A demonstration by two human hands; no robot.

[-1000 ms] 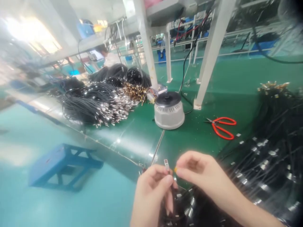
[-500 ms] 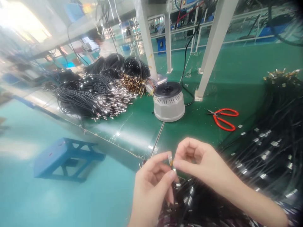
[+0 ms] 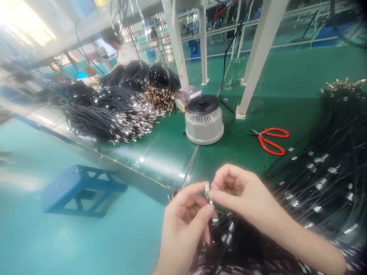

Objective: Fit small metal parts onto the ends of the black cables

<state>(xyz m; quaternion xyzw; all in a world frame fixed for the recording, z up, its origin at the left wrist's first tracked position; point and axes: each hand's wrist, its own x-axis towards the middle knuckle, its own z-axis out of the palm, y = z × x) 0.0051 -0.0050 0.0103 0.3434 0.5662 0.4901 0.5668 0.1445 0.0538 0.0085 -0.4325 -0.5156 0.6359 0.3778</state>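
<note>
My left hand pinches the end of a thin black cable with a small silver metal connector at its tip. My right hand is closed in a pinch right against that tip, holding a tiny yellow-orange piece that barely shows between the fingers. Both hands meet just above the near edge of the green table. Under and to the right of them lies a big heap of black cables with silver ends.
A white round device with a black top stands mid-table, red-handled scissors to its right. Bundles of black cables with silver and gold tips lie at the left. White frame posts rise behind. A blue stool stands on the floor.
My hands have come closer together, the right fingertips now touching the connector's tip. The view has tilted down slightly, so the table items sit higher in frame.
</note>
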